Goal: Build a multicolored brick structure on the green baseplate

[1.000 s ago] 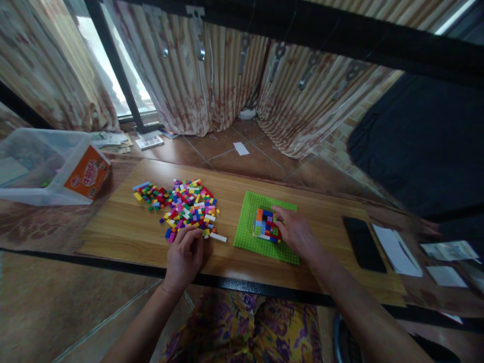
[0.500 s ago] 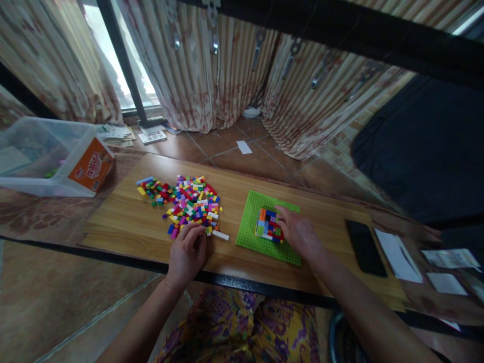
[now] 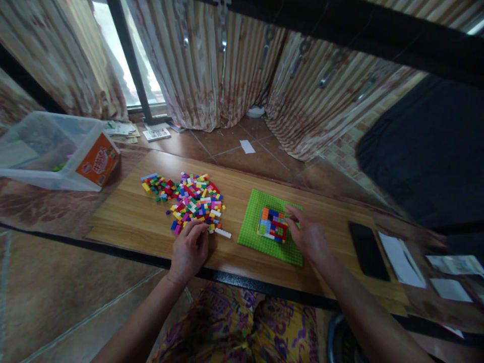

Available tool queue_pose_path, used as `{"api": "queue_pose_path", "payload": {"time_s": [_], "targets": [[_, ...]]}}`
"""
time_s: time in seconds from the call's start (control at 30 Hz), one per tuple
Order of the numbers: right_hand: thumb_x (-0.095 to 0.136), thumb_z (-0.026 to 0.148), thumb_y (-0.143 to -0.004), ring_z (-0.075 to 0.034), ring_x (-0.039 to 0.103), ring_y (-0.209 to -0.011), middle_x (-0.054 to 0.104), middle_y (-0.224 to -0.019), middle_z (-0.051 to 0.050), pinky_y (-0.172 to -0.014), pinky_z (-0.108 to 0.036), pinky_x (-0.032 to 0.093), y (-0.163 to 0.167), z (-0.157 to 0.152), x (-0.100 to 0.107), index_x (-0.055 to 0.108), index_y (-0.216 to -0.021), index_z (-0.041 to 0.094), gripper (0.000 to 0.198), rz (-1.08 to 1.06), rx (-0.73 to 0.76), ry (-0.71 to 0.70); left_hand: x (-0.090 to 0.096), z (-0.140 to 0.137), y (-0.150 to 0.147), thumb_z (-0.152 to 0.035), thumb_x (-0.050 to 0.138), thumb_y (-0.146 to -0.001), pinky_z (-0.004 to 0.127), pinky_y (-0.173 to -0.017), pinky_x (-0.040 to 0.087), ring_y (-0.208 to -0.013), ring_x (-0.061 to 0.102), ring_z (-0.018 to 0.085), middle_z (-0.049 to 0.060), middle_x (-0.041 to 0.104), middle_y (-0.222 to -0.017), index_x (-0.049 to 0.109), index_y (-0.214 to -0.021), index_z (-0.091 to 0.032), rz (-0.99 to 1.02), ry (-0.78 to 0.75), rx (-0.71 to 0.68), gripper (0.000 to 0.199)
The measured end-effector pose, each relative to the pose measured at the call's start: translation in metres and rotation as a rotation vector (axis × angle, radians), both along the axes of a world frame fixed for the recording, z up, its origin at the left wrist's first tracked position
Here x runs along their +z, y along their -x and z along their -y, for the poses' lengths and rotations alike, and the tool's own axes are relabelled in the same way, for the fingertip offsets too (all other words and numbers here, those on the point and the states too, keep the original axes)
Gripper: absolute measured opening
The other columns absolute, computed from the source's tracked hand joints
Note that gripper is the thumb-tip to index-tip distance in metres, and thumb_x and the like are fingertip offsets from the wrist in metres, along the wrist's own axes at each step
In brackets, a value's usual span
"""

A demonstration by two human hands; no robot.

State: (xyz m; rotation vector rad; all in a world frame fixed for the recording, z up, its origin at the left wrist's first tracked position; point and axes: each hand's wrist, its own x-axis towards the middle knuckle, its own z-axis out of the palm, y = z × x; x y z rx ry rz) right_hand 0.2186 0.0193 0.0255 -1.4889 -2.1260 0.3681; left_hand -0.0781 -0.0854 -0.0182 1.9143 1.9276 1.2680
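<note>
A pile of loose coloured toy bricks (image 3: 196, 199) lies left of the middle of the wooden board. At its near edge is my left hand (image 3: 189, 248), fingers curled and pressed together; what they hold, if anything, is hidden. A long white brick (image 3: 223, 233) rests beside those fingertips. Further right, a green studded baseplate (image 3: 247, 232) carries a small block of stacked multicoloured bricks (image 3: 273, 224). My right hand (image 3: 308, 234) hovers over the plate's right side, fingers apart, with the fingertips next to the block's right edge and no brick visible in them.
At the far left stands a clear plastic bin (image 3: 49, 151) with an orange label. A black phone (image 3: 368, 250) and white papers (image 3: 401, 259) lie on the right. Curtains (image 3: 212, 75) hang behind the table, and a dark bar crosses above.
My right hand has lifted slightly off the brick block, moving right, and its fingers have spread. My left hand stays by the pile. The whole view has shifted a little.
</note>
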Motion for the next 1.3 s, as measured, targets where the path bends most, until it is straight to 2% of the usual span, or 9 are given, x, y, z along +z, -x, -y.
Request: {"api": "queue_pose_path", "payload": {"time_s": [0.1,0.23,0.43,0.9,1.03,1.13,1.23,1.3], "targets": [[0.047,0.041,-0.087,-0.026,0.065,-0.091,0.070,-0.103,-0.012,-0.085,-0.046,0.050,0.000,-0.005,-0.002,0.064,-0.114,0.018,0.039,-0.020,-0.096,-0.016,0.000,0.000,0.000,-0.020,0.051,-0.090,0.030,-0.081,0.052,-0.091,0.063,0.018,0.008,0.063,-0.099,0.061,-0.094,-0.018,-0.010,0.003,0.003,0.011],[0.046,0.047,-0.087,-0.029,0.061,-0.103,0.066,-0.112,-0.018,-0.090,-0.048,0.047,0.003,-0.011,-0.018,0.062,-0.115,0.012,0.047,-0.035,-0.176,0.041,-0.001,0.000,0.001,-0.020,0.051,-0.089,0.030,-0.082,0.052,-0.092,0.064,0.018,0.008,0.063,-0.100,0.062,-0.094,-0.018,-0.001,0.003,0.004,0.012],[0.044,0.052,-0.088,-0.030,0.058,-0.109,0.064,-0.115,-0.018,-0.095,-0.050,0.043,0.007,-0.010,-0.035,0.062,-0.114,0.014,0.049,-0.044,-0.187,0.070,0.000,0.001,0.001,-0.020,0.051,-0.089,0.030,-0.082,0.053,-0.094,0.064,0.018,0.008,0.063,-0.101,0.062,-0.095,-0.019,0.005,0.025,0.003,0.012],[0.038,0.040,-0.094,-0.028,0.054,-0.113,0.063,-0.117,-0.016,-0.097,-0.049,0.040,0.022,0.000,-0.040,0.060,-0.119,0.017,0.041,0.049,-0.231,-0.006,0.002,0.001,-0.002,-0.020,0.051,-0.089,0.031,-0.081,0.053,-0.092,0.064,0.018,0.008,0.063,-0.099,0.061,-0.093,-0.019,0.023,-0.007,0.004,0.011],[0.039,0.040,-0.094,-0.030,0.053,-0.112,0.062,-0.117,-0.017,-0.096,-0.051,0.039,0.025,0.011,-0.032,0.059,-0.119,0.015,0.041,0.014,-0.255,-0.132,0.005,0.003,-0.001,-0.019,0.050,-0.089,0.032,-0.081,0.053,-0.092,0.063,0.018,0.007,0.063,-0.098,0.062,-0.093,-0.019,0.054,-0.031,-0.002,0.012],[0.036,0.037,-0.096,-0.028,0.052,-0.111,0.062,-0.116,-0.016,-0.096,-0.049,0.041,0.046,0.033,-0.025,0.061,-0.116,0.016,0.038,-0.028,-0.179,-0.208,0.006,0.005,-0.001,-0.019,0.051,-0.088,0.034,-0.083,0.053,-0.093,0.063,0.018,0.007,0.063,-0.097,0.062,-0.093,-0.019,0.069,-0.036,0.011,0.012],[0.040,0.034,-0.096,-0.025,0.054,-0.107,0.062,-0.114,-0.011,-0.095,-0.044,0.043,0.084,0.059,-0.023,0.064,-0.111,0.021,0.031,-0.035,0.037,-0.196,0.005,0.005,-0.001,-0.018,0.051,-0.088,0.034,-0.084,0.052,-0.094,0.062,0.018,0.007,0.063,-0.099,0.061,-0.094,-0.019,0.075,-0.032,0.007,0.012],[0.042,0.031,-0.095,-0.027,0.052,-0.109,0.060,-0.117,-0.012,-0.094,-0.045,0.042,0.110,0.072,-0.026,0.064,-0.110,0.021,0.029,0.011,0.110,-0.191,0.004,0.005,-0.001,-0.017,0.051,-0.088,0.034,-0.084,0.052,-0.094,0.062,0.018,0.007,0.063,-0.100,0.061,-0.094,-0.019,0.070,-0.033,0.001,0.012]]}}
